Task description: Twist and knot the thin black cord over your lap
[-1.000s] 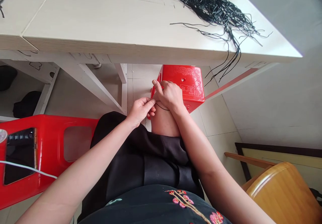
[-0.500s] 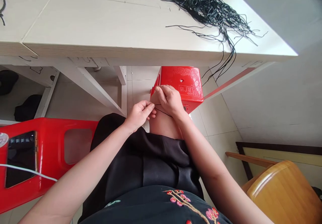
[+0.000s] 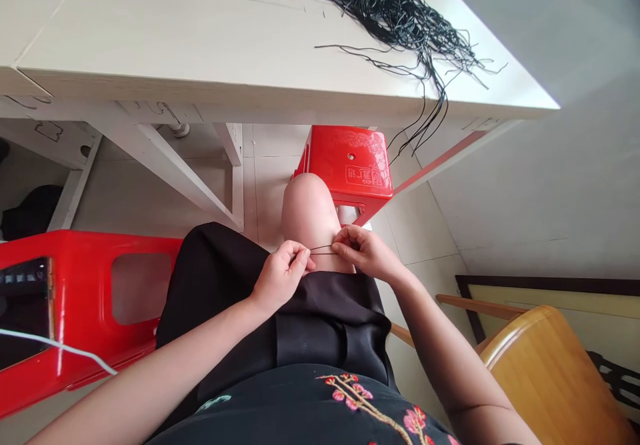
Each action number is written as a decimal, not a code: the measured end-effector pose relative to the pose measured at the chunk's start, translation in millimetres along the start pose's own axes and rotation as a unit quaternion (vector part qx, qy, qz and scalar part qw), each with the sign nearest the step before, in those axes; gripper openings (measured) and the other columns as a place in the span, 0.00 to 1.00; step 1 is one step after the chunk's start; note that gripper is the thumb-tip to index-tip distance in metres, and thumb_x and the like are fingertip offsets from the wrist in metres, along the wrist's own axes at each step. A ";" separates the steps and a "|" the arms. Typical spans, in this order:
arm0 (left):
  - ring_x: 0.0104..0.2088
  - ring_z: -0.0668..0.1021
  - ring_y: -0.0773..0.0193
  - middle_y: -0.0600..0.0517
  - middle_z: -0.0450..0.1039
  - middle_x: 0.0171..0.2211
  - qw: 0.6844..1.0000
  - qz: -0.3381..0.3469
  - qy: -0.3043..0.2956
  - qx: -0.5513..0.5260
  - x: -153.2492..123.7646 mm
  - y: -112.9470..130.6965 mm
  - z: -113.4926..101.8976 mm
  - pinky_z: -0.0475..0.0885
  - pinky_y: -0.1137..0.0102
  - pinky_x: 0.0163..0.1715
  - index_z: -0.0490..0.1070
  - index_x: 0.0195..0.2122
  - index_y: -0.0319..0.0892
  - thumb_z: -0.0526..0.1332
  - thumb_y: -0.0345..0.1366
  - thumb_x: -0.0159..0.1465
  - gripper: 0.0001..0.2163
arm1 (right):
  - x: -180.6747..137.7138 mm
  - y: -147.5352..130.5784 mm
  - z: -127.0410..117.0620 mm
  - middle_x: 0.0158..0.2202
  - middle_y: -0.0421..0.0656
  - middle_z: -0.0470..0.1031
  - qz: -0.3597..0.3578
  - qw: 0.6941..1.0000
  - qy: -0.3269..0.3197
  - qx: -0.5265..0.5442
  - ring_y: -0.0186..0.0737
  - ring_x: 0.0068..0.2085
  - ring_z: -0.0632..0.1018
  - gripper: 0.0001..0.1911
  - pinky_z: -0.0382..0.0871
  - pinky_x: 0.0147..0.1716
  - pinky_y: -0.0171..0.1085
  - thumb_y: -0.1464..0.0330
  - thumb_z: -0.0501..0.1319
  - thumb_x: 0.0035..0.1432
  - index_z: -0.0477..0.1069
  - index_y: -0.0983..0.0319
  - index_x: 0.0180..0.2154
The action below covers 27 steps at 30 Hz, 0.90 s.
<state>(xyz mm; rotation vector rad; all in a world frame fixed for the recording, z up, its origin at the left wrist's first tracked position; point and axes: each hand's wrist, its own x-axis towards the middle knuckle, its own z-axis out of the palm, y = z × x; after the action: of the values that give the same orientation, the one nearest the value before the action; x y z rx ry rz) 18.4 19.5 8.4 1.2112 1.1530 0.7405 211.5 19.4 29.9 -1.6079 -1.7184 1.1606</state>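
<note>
A thin black cord (image 3: 320, 249) runs taut between the two hands, crossing the person's bare knee (image 3: 306, 213) just above the edge of a black garment (image 3: 320, 311). The left hand (image 3: 283, 277) pinches one stretch of it, thumb and forefinger together on the cord and the other fingers curled in. The right hand (image 3: 359, 253) does the same from the other side, its fingertips clamped on the cord. Only a short gap separates the two pinches. The cord is so fine that it is hard to say whether it presses on the skin or passes just above it.

Beyond the fingers and past the knee, a red plastic stool (image 3: 350, 165) stands on the floor tiles (image 3: 420, 231). Farther on is the front edge of the tabletop (image 3: 150, 38), where a tangled bundle of black cords (image 3: 400, 15) lies with strands hanging over the edge toward the stool. Left of the left hand sits a second red plastic stool (image 3: 75, 298). Right of the right hand, open floor tiles reach toward a wooden chair (image 3: 545, 371).
</note>
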 end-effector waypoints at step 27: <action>0.25 0.74 0.66 0.55 0.70 0.21 1.000 0.005 -0.004 0.015 -5.7 -13.5 3.3 0.69 0.71 0.29 0.66 0.28 0.41 0.57 0.43 0.59 0.10 | 2.2 15.1 34.3 0.64 0.54 0.51 -0.081 0.952 0.234 -0.182 0.48 0.65 0.50 0.31 0.52 0.59 0.52 0.57 0.45 0.63 0.48 0.67 0.62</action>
<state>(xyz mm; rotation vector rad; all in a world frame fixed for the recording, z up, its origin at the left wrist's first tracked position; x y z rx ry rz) 18.0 9.9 -3.2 1.2459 1.1558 0.7279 190.6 12.4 -0.5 -1.7326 -1.7584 0.3479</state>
